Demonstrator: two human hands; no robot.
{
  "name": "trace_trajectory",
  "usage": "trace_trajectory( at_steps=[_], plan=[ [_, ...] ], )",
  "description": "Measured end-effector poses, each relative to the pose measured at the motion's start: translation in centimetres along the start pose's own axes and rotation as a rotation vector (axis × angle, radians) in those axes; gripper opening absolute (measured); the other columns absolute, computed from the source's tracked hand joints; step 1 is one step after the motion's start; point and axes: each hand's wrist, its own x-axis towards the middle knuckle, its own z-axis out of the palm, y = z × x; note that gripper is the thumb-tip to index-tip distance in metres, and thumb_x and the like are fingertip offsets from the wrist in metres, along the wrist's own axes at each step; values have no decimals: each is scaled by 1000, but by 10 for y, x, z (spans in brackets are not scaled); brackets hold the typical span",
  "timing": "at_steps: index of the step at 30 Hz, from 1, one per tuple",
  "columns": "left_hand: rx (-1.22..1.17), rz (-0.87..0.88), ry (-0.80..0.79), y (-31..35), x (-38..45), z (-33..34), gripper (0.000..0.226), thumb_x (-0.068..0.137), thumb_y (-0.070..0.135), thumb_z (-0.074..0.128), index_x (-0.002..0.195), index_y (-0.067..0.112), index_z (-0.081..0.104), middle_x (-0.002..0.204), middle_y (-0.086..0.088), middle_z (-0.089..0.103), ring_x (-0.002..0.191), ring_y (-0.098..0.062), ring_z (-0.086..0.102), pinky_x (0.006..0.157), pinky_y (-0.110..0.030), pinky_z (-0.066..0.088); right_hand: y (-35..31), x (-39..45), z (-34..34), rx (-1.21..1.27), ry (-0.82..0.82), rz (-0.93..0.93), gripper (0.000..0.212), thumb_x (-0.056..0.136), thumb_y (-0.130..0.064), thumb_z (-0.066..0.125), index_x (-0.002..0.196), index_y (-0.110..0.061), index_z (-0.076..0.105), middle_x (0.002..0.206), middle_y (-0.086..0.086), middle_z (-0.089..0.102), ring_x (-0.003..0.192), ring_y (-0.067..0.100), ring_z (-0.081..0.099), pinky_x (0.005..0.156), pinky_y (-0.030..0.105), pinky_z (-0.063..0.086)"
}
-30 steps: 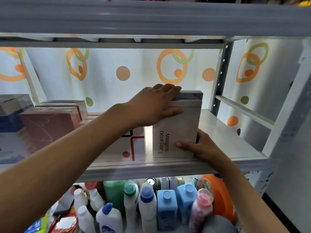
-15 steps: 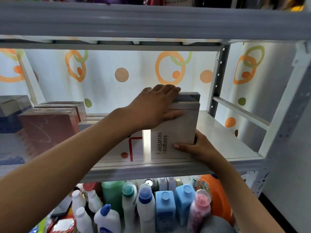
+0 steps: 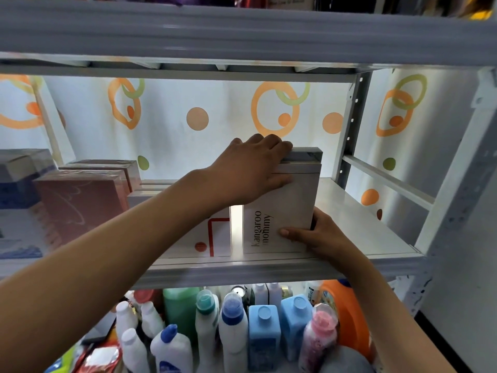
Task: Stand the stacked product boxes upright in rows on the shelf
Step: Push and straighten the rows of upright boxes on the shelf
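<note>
**Upright white box held at both ends**

I see the white upright cardboard box printed "Kangaroo mommy" standing near the front edge of the pale grey metal shelf; my left hand lies flat over its top, grip closed on the box; my right hand clasps its lower right corner; a white box with red lines stands just beside it, a narrow gap between; pink boxes sit further left.
</note>
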Motion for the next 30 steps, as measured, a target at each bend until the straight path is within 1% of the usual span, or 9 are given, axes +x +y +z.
trace_trajectory(
  at_steps=[5,7,10,16,22,24,27,29,30],
  plan=[
    [-14,-18,-9,2,-2,3,62,94,54,40,144,18,30,146,-2,39,131,-22,38,104,-46,34,3,1,-2,-6,16,8,77,59,-51,86,125,-23,56,114,-3,69,102,16,67,85,32,59],
    [8,-23,2,4,-4,5,65,94,54,40,146,18,27,152,-2,32,140,-22,25,112,-52,24,4,0,-2,-5,21,8,77,61,-51,86,125,-23,56,115,-3,69,102,16,67,85,31,59],
    [94,3,60,6,-6,8,65,94,52,41,146,16,29,155,-2,27,146,-23,16,115,-57,14,2,-2,-1,-10,31,-6,72,63,-47,85,125,-23,56,114,-4,69,100,15,68,80,27,58],
    [126,43,151,15,-9,9,59,89,47,38,137,12,44,147,-7,41,141,-28,31,110,-61,25,0,-2,-1,-20,46,2,80,59,-54,86,126,-23,55,116,-4,68,102,15,66,78,25,58],
    [108,78,203,24,-20,14,57,85,39,59,134,12,49,145,-8,45,139,-28,34,112,-56,26,-6,-9,1,6,112,-4,71,65,-45,77,126,-21,51,120,-2,63,107,14,63,71,15,54],
    [64,83,235,28,-32,12,56,84,36,61,133,12,50,144,-8,46,139,-28,34,113,-53,25,-5,-18,2,63,197,-29,74,67,-46,80,129,-19,50,124,-1,62,115,14,60,82,19,54],
    [-76,83,299,36,-60,11,46,87,30,60,129,12,54,138,-7,51,136,-25,37,115,-43,25,-5,-38,9,137,459,-40,74,70,-43,75,134,-19,47,132,-2,56,120,12,54,97,25,44],
    [-175,39,307,41,-85,14,40,90,28,56,128,14,55,135,-4,53,133,-19,39,115,-34,26,-7,-55,21,178,666,-70,57,78,-38,71,128,-20,51,129,-2,57,117,14,55,98,27,44],
    [-211,7,308,42,-100,16,37,91,27,53,126,15,57,130,-3,56,129,-18,42,111,-30,29,-9,-64,29,201,779,-118,41,84,-32,70,121,-21,55,121,-1,61,113,17,58,97,29,47]
  ],
)
